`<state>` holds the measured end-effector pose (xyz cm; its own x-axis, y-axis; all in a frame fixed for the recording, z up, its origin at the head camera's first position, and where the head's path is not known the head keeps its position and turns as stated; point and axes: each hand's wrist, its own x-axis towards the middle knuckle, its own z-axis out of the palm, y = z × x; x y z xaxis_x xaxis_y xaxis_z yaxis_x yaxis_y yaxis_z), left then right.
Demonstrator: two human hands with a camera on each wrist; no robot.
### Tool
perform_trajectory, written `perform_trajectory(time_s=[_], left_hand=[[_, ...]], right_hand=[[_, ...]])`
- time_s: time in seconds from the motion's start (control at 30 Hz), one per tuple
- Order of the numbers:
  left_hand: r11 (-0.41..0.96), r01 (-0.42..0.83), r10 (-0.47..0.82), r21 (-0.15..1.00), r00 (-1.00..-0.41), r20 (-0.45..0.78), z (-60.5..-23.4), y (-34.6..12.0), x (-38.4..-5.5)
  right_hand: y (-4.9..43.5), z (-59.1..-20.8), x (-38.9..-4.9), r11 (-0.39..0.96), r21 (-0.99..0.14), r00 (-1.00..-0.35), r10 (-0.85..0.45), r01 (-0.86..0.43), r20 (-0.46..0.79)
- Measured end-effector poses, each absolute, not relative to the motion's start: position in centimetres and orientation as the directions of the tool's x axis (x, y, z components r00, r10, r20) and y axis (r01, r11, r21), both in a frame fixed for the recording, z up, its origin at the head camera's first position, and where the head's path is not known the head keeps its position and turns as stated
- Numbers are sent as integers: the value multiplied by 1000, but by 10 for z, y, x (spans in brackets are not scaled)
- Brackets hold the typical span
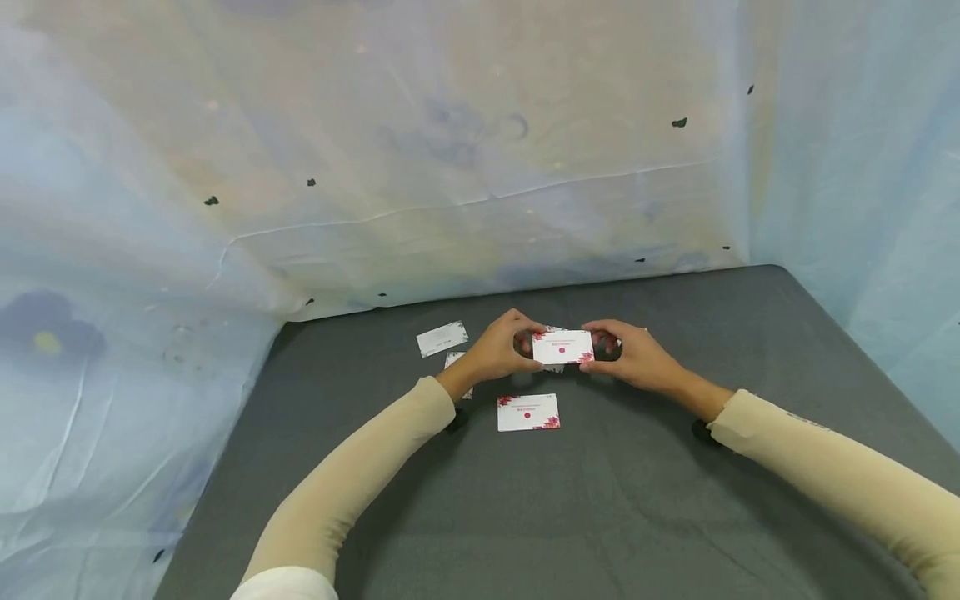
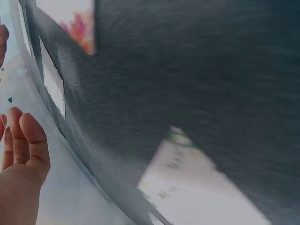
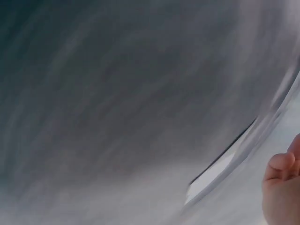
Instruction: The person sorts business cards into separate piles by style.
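Note:
Between my two hands, raised over the table, is a white card [image 1: 562,347] with red floral corners and a red dot. My left hand [image 1: 498,346] pinches its left edge between thumb and fingers, while my right hand [image 1: 633,356] pinches the right edge. Behind the held card, part of another card [image 1: 555,368] peeks out, mostly hidden. Nearer to me, a matching red-patterned card [image 1: 528,412] lies flat on the table. In the left wrist view the fingers of the left hand [image 2: 26,145] show curved; the right wrist view is blurred.
The grey cloth-covered table [image 1: 600,500] meets a pale patterned curtain [image 1: 480,150] at the back. A white card with dark floral corners [image 1: 442,338] lies at the far left. Another card [image 1: 454,360] lies partly hidden behind the left wrist.

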<state>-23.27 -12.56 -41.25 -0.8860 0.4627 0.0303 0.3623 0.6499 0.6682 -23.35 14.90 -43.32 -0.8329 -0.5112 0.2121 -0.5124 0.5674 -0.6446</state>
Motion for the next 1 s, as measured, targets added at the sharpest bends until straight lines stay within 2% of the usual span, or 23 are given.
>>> perform_trajectory(time_s=[0.17, 0.33, 0.6, 1.0], left_hand=[[618, 331, 450, 713, -893, 24, -414, -146, -217], [602, 345, 470, 720, -882, 30, -416, -163, -198], [641, 457, 510, 616, -854, 102, -428, -181, -175], [729, 536, 533, 426, -835, 137, -437, -186, -157]], right_hand=[[131, -434, -224, 569, -635, -820, -538, -522, 192], [116, -434, -212, 549, -604, -775, -601, -578, 194], [105, -433, -200, 534, -546, -720, -663, -646, 204], [97, -440, -192, 560, -522, -719, -676, -643, 161]])
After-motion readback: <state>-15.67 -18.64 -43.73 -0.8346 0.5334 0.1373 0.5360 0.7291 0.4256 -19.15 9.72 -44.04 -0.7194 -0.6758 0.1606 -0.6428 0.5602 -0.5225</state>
